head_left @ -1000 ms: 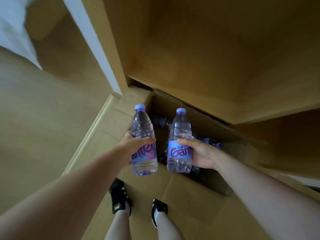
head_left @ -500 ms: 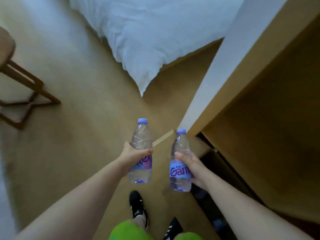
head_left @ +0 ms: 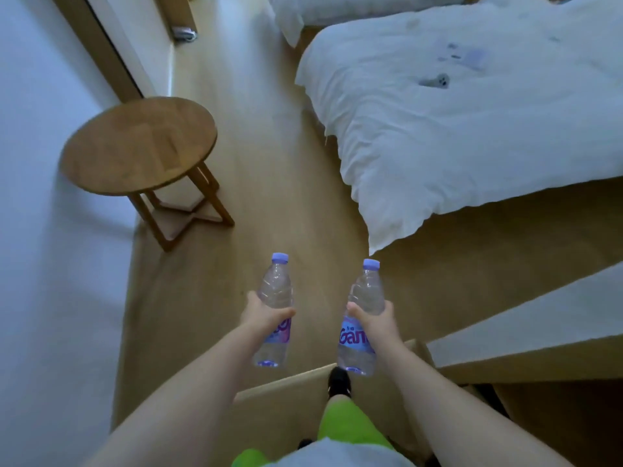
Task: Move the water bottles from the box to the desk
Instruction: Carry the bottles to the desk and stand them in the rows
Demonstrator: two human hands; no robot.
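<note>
Lower centre: our left hand (head_left: 264, 316) and right hand (head_left: 377, 321) each hold a water bottle (head_left: 273, 311) (head_left: 362, 318) upright, fingers wrapped mid-body, above the floor (head_left: 269, 183); no worktop visible, and a loosened grip would drop them

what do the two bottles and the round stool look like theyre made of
Left bottle and right bottle: seemingly thin clear plastic, glossy, ribbed walls you can see through, with matte lilac caps and a printed purple label. The left hand and right hand each hold one. Round stool: looks like wood with a smooth satin finish, grain and joined boards showing.
</note>
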